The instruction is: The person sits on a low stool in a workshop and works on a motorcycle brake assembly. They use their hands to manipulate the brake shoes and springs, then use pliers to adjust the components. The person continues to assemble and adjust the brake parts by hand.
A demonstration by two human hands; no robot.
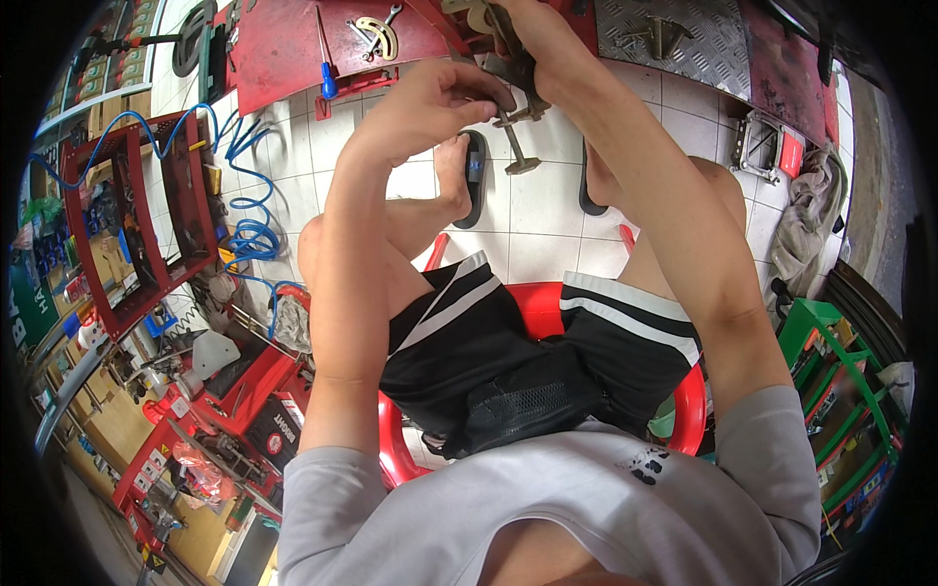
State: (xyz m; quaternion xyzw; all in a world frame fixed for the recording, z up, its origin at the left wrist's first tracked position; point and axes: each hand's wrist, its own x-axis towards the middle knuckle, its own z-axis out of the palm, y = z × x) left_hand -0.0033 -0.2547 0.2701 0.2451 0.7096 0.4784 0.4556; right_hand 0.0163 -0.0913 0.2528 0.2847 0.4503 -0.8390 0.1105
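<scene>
My left hand (pixel 445 107) has its fingers curled at the top of a dark metal T-ended threaded rod (pixel 518 151), which hangs over the tiled floor. Just right of it, my right hand (pixel 537 54) is wrapped on a dark metal tool assembly (pixel 508 54) at the edge of the red work surface; its fingertips are partly out of view. On that red surface (pixel 264 54) lie a blue-handled screwdriver (pixel 327 78), some wrenches (pixel 391 20) and a curved cream-coloured metal piece (pixel 373 29).
A diamond-plate surface (pixel 625 59) with metal parts is at top right. At left are a red frame (pixel 107 234), a coiled blue hose (pixel 254 234) and tool clutter. At right are a grey rag (pixel 801 215) and green rack (pixel 821 332). I sit on a red chair (pixel 528 308).
</scene>
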